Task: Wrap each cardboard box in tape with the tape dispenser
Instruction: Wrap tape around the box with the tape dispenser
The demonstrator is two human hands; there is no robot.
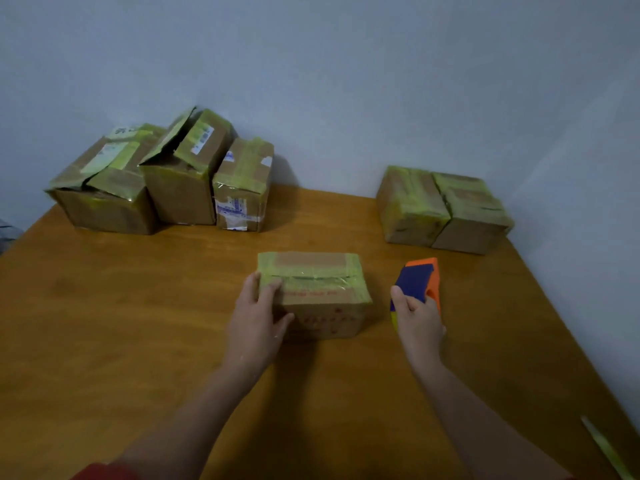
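Fingers (269,289) of the left hand (256,320) curl over the left end of the small cardboard box (322,299), seemingly to steady it for taping, while the right hand (420,322), just right of that box, grips the orange-and-blue tape dispenser (420,277), fingers wrapped round it.

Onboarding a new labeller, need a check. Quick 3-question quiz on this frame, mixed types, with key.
1. True or false: the right hand grips the tape dispenser, which is apart from the middle box.
2. The left hand holds the middle box at its: A) left end B) right end C) far side.
3. How many taped boxes stand at the table's back right?
Key: 1 true; 2 A; 3 two.
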